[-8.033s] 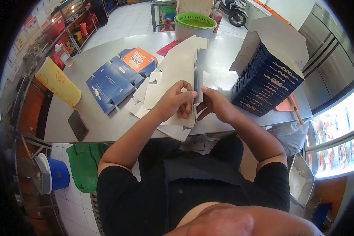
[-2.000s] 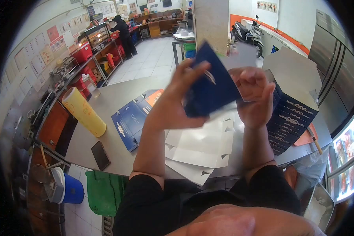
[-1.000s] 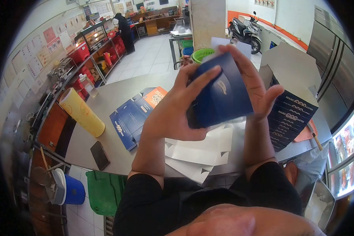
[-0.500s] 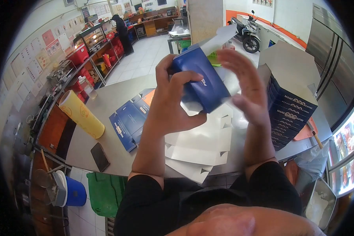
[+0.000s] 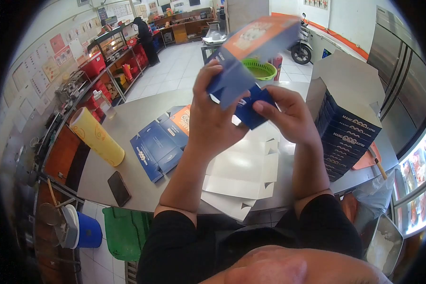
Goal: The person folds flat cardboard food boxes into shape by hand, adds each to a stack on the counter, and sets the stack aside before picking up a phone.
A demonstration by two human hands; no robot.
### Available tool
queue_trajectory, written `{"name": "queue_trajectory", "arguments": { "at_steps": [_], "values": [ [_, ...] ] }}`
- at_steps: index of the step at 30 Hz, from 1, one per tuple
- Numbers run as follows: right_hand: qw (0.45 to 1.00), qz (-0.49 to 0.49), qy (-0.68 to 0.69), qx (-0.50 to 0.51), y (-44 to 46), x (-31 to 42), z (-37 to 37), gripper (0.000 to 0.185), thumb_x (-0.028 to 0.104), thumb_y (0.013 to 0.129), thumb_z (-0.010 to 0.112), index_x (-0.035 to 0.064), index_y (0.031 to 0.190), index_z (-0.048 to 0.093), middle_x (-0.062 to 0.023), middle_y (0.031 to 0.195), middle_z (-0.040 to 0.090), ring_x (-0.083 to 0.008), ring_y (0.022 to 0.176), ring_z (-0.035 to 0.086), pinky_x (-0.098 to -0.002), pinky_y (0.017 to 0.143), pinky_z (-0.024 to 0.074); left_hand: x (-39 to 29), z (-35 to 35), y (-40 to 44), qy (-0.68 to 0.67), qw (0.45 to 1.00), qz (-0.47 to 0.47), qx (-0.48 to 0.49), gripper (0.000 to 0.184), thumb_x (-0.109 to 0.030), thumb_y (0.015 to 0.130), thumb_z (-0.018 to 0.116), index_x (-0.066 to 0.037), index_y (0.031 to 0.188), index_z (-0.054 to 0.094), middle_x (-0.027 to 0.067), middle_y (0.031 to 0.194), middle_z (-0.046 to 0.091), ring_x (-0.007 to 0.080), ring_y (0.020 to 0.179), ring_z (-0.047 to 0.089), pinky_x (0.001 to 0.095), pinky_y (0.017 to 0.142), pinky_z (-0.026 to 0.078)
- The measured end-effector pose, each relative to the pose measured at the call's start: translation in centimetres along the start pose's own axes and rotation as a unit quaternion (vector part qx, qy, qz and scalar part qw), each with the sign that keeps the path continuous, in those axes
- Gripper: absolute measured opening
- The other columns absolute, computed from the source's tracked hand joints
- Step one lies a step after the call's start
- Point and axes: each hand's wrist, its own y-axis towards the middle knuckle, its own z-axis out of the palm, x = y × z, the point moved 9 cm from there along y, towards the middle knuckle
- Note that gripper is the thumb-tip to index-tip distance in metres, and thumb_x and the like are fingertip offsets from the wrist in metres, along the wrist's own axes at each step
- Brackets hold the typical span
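Note:
Above the table I hold a partly folded blue cardboard food box (image 5: 234, 73) between both hands. Its orange-topped lid (image 5: 265, 33) swings up at the far side, blurred. My left hand (image 5: 217, 116) is closed around the box's left side. With thumb and fingers, my right hand (image 5: 288, 113) pinches a blue panel at the lower right. Below them lie several flat cartons (image 5: 244, 165), white inside up. Left of these, flat blue-and-orange cartons (image 5: 161, 144) rest printed side up. A tall stack of blue boxes (image 5: 348, 135) stands to my right, its top one with a raised lid.
On the table's left are a yellow roll (image 5: 97, 137) and a phone (image 5: 119, 188). A green basket (image 5: 260, 69) stands beyond the box. A knife (image 5: 379, 163) and an orange board (image 5: 366, 158) lie behind the stack. A person in black (image 5: 146, 41) stands far back.
The box has turned, so its orange lid now shows at the top. My right hand, spread and apart from it before, has closed on a blue panel.

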Motion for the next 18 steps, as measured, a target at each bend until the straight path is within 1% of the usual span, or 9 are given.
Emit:
{"name": "queue_trajectory", "arguments": {
  "at_steps": [2, 5, 6, 9, 12, 15, 18],
  "values": [
    [0.995, 0.012, -0.065, -0.069, 0.0, 0.4, -0.8, 0.029, 0.026, 0.099, 0.073, -0.0008, 0.11, 0.071, -0.0085, 0.09, 0.073, -0.0121, 0.084, 0.067, -0.0269, 0.075, 0.0541, 0.6, -0.5, -0.2, 0.017, 0.999, -0.01, -0.038, 0.08, -0.01, 0.052, 0.095, -0.027, 0.119, 0.055, 0.0184, 0.147, 0.031, 0.0478, 0.137, 0.042, 0.0507, 0.105, 0.051],
    [0.976, -0.052, -0.118, -0.177, 0.0, 0.6, -2.2, 0.025, 0.024, 0.096, 0.076, 0.0006, 0.102, 0.071, -0.0071, 0.086, 0.073, -0.0109, 0.079, 0.066, -0.0264, 0.072, 0.0535, 1.1, -1.8, -0.3, 0.062, 0.994, -0.022, -0.089, 0.079, -0.008, 0.052, 0.095, -0.026, 0.118, 0.055, 0.0181, 0.148, 0.029, 0.0473, 0.14, 0.038, 0.0498, 0.109, 0.048],
    [0.968, -0.051, -0.131, -0.207, -0.1, 0.5, -2.5, 0.024, 0.025, 0.095, 0.077, 0.0016, 0.096, 0.071, -0.0062, 0.085, 0.073, -0.0108, 0.077, 0.065, -0.0262, 0.072, 0.0531, 1.5, -1.8, -0.5, 0.072, 0.993, -0.024, -0.087, 0.081, -0.006, 0.053, 0.096, -0.024, 0.121, 0.055, 0.0184, 0.148, 0.027, 0.0465, 0.141, 0.037, 0.0486, 0.11, 0.047],
    [0.968, -0.046, -0.153, -0.195, -0.2, 0.5, -2.2, 0.023, 0.025, 0.095, 0.077, 0.0025, 0.096, 0.071, -0.006, 0.085, 0.072, -0.0105, 0.077, 0.065, -0.0257, 0.07, 0.052, 1.0, -1.1, -0.2, 0.069, 0.996, -0.026, -0.05, 0.078, -0.006, 0.054, 0.095, -0.022, 0.12, 0.058, 0.0185, 0.147, 0.027, 0.0473, 0.141, 0.036, 0.0483, 0.111, 0.047],
    [0.956, -0.101, -0.181, -0.208, -0.4, 1.6, -1.8, 0.022, 0.025, 0.095, 0.077, 0.0035, 0.097, 0.071, -0.0063, 0.087, 0.072, -0.0115, 0.078, 0.065, -0.0264, 0.069, 0.0499, 0.9, -0.4, -0.1, 0.038, 0.999, -0.007, -0.037, 0.071, -0.003, 0.056, 0.092, -0.019, 0.118, 0.06, 0.018, 0.147, 0.028, 0.0481, 0.143, 0.034, 0.0484, 0.112, 0.047],
    [0.965, -0.085, -0.174, -0.174, -0.1, 1.4, -1.3, 0.021, 0.024, 0.094, 0.078, 0.0037, 0.098, 0.072, -0.0061, 0.089, 0.071, -0.0136, 0.078, 0.064, -0.0273, 0.071, 0.0487, 0.6, 0.3, 0.1, 0.029, 1.0, -0.003, 0.007, 0.066, 0.0, 0.057, 0.089, -0.018, 0.116, 0.062, 0.0168, 0.148, 0.027, 0.048, 0.145, 0.032, 0.0487, 0.113, 0.047],
    [0.982, -0.038, -0.117, -0.145, 0.1, 0.3, -1.2, 0.026, 0.029, 0.098, 0.073, 0.0038, 0.1, 0.072, -0.0068, 0.088, 0.07, -0.0141, 0.08, 0.063, -0.0281, 0.075, 0.0486, 0.3, 0.7, -0.1, -0.017, 1.0, 0.004, -0.005, 0.069, 0.001, 0.056, 0.087, -0.021, 0.117, 0.063, 0.0165, 0.149, 0.029, 0.0465, 0.146, 0.032, 0.0486, 0.113, 0.047]
  ]
}}
